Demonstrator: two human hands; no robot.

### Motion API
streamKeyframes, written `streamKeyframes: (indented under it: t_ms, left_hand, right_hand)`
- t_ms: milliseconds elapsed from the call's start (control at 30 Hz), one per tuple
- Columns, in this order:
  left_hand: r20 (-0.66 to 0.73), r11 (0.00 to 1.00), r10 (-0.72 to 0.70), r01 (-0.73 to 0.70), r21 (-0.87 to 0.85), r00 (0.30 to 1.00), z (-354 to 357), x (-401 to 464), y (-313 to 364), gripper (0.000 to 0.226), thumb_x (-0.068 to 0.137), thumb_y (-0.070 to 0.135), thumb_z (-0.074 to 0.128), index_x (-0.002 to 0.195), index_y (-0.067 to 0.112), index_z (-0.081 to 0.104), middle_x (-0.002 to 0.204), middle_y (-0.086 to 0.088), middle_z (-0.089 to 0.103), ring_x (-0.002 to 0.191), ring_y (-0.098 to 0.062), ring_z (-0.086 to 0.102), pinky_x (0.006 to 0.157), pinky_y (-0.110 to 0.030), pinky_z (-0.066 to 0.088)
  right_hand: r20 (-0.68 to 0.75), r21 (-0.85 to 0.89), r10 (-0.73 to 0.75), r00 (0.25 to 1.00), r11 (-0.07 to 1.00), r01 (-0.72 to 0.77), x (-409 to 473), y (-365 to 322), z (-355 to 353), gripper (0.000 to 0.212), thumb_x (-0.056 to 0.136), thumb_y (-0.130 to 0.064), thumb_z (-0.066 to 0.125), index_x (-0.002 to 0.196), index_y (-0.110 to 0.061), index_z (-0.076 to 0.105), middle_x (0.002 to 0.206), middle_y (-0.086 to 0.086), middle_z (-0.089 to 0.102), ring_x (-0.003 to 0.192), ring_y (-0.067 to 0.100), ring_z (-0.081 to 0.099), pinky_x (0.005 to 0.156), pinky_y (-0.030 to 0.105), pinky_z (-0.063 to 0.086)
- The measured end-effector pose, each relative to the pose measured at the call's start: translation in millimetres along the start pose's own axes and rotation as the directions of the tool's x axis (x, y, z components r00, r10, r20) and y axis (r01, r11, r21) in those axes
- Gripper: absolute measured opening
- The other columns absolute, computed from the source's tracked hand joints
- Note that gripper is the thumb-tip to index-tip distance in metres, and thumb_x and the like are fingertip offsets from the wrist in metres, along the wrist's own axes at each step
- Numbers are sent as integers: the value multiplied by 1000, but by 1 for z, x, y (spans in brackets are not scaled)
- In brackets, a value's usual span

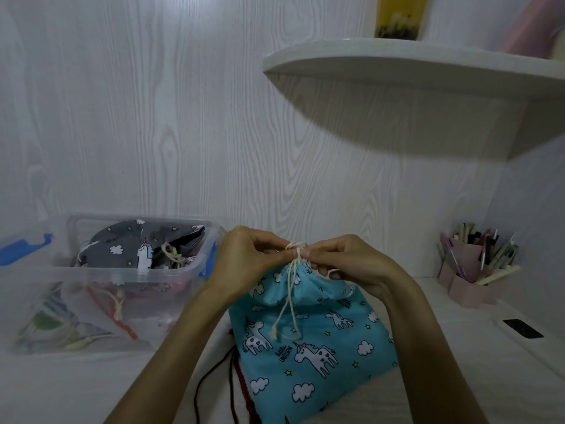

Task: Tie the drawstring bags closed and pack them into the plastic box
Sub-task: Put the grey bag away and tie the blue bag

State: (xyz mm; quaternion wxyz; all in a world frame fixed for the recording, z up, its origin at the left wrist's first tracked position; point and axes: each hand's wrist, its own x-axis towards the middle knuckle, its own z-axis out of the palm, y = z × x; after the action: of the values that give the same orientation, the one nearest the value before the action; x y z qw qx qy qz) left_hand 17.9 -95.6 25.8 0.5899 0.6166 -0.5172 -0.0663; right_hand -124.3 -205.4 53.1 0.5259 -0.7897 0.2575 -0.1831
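A blue drawstring bag [308, 356] printed with unicorns and clouds lies in front of me, its mouth gathered. My left hand [244, 258] and my right hand [345, 261] meet at the bag's top, each pinching the cream drawstring [290, 304] at a knot between the fingertips. Two cord ends hang down over the bag's front. To the left stands the clear plastic box [101, 280] with blue latches. On top inside it lies a grey unicorn bag [128, 249], with other bags below.
A dark red cord [214, 381] trails from under the blue bag toward me. A pink pen holder [470, 270] stands at the right, with a black phone-like object [522, 328] near it. A white shelf [428, 75] juts out overhead.
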Motion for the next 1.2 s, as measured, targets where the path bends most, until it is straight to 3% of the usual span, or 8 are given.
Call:
streamKeyframes:
  t_ms: [200,400,567,767,900,1000,1067,1200]
  left_hand:
    - [125,970,-124,147,-194,984,-6,3,5,14,81,14,70,94,11,75,78,7,75,76,-4,71,62,-11,51]
    - [69,977,-209,205,49,976,-4,5,3,12,83,25,70,81,15,76,74,3,74,68,-10,67,62,-21,54]
    - [109,973,-232,229,42,967,1,6,-6,14,86,22,65,73,18,67,70,-3,71,60,-11,63,59,-25,53]
    - [161,958,-263,277,-70,951,8,7,-12,15,88,20,63,73,18,65,63,4,67,54,-5,60,52,-18,50]
    - [122,969,-249,247,31,961,1,9,-17,14,86,24,66,73,22,67,67,4,70,65,-12,65,70,-31,54]
    - [149,971,-238,233,51,960,4,8,-15,14,85,24,67,71,23,68,64,8,70,62,-8,66,72,-32,55]
    - [168,974,-224,214,75,960,7,6,-11,15,83,27,69,69,25,70,63,7,71,61,-6,66,72,-32,55]
    - [147,975,-190,169,147,971,4,2,-8,12,78,34,73,67,29,74,69,3,74,73,-18,70,77,-43,57]
  right_hand:
    - [-197,-305,-183,963,945,117,-7,-8,-11,9,87,-22,66,90,-18,73,84,-5,72,64,0,66,59,15,48]
    - [-215,-552,-133,967,834,-9,-2,-3,5,12,97,-21,48,94,-16,58,87,3,68,67,13,66,78,37,55]
    - [-63,152,8,998,988,2,12,3,4,13,92,-19,56,86,-10,64,71,1,56,60,9,47,60,23,36]
    - [163,709,38,986,690,-144,20,25,6,21,78,-30,62,64,-16,55,55,-5,34,46,7,30,54,19,31]
    - [-118,164,151,981,978,-131,23,21,11,41,85,-47,59,58,-18,49,54,-4,40,50,9,35,54,23,29]
    - [-451,-383,-66,890,915,-126,23,18,15,57,91,-56,44,49,-18,40,51,-4,44,49,13,42,54,25,34]
    - [-517,-472,-164,840,873,-120,20,19,14,62,92,-60,38,46,-18,35,47,-4,42,46,13,41,53,26,33]
    - [-282,-292,41,959,948,-127,12,20,-1,55,93,-59,35,60,-17,47,71,3,60,62,14,49,67,29,41]
